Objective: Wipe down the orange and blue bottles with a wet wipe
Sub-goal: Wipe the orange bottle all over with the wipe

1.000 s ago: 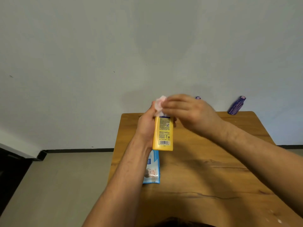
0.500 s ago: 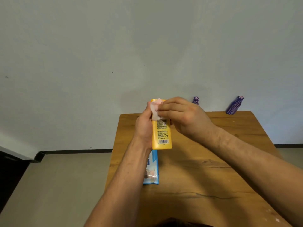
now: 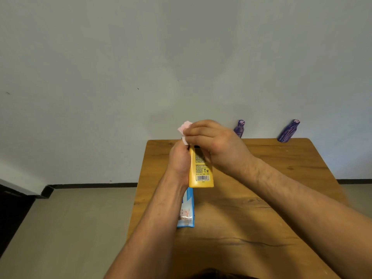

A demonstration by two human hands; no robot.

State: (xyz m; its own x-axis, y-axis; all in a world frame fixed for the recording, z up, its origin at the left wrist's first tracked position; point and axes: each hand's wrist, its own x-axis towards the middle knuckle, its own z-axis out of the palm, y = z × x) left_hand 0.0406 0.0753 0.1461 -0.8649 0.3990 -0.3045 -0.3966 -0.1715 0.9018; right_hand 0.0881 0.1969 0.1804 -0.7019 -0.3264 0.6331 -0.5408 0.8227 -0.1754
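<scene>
Gripping the orange plastic bottle (image 3: 201, 174) mid-body, the left hand (image 3: 180, 160) is holding it up while the right hand (image 3: 217, 146) is pinching the pale pink wet wipe (image 3: 184, 127), sliding back over its top above that grip; bottom half's probably waiting.

Print on the orange bottle (image 3: 201, 175) is illegible.

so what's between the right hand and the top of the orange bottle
Head view: the wet wipe, pressed by the right hand onto the top of the orange bottle.
</scene>
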